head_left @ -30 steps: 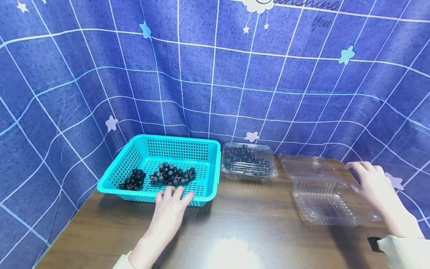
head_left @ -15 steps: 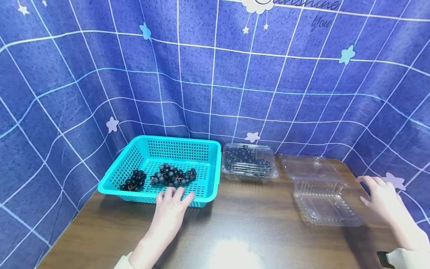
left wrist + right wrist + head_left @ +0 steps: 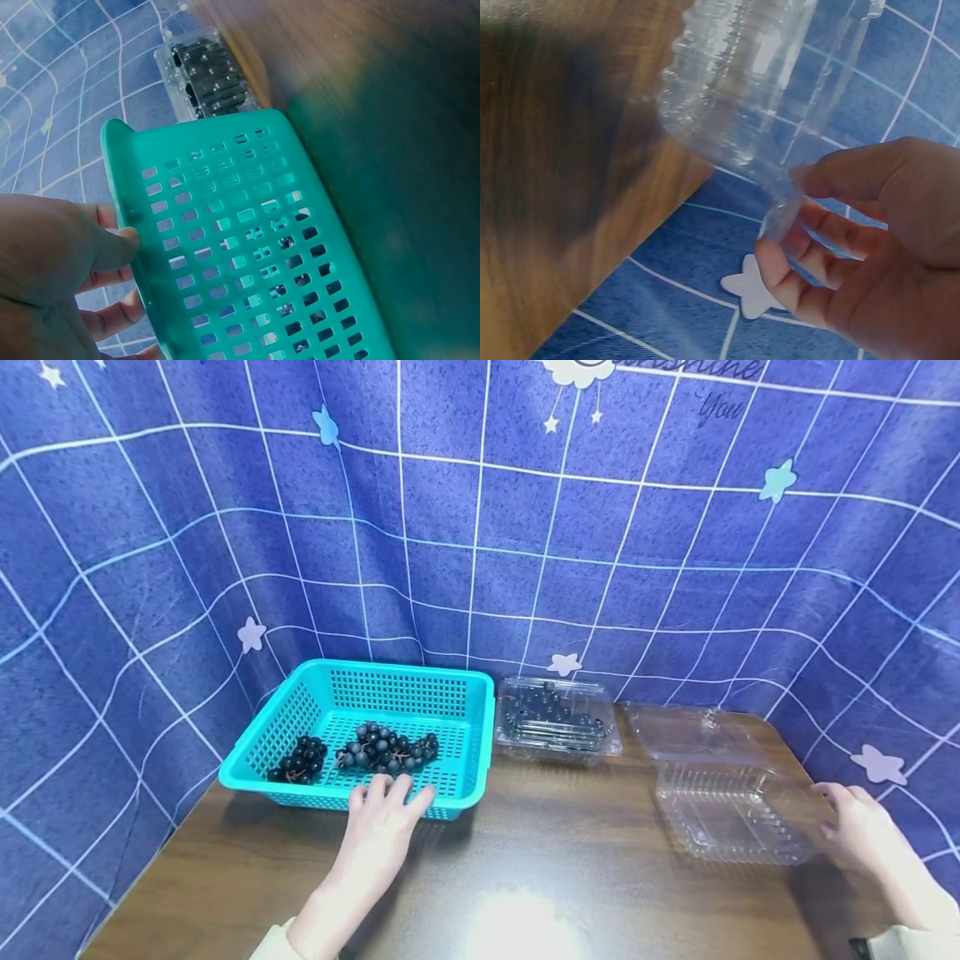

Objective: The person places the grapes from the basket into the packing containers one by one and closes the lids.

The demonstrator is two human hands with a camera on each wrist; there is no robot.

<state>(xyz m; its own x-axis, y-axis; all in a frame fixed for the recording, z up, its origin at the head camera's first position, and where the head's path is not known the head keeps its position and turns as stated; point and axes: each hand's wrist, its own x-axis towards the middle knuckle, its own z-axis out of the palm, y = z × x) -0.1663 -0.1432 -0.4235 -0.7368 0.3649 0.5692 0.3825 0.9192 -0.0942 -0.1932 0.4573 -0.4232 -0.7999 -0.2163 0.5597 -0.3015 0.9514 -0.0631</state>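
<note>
My left hand (image 3: 378,831) is at the near rim of a turquoise plastic basket (image 3: 483,727). In the left wrist view the thumb (image 3: 120,249) lies against the rim, with the fingers curled behind it. Two bunches of dark grapes lie in the basket, a larger bunch (image 3: 386,749) and a smaller one (image 3: 300,762). At the right, my right hand (image 3: 862,831) pinches the corner of an open clear plastic clamshell box (image 3: 731,818). Its lid (image 3: 690,732) is folded back toward the curtain. In the right wrist view the thumb (image 3: 840,176) and fingers meet on that corner (image 3: 780,217).
A closed clear box (image 3: 557,718) with dark grapes inside stands between the basket and the open clamshell. The brown wooden table (image 3: 570,827) ends at a blue grid-patterned curtain (image 3: 517,527) behind and on both sides.
My right hand has moved right and down, from beside the clamshell's lid to the right corner of its base. The left hand has stayed at the basket rim.
</note>
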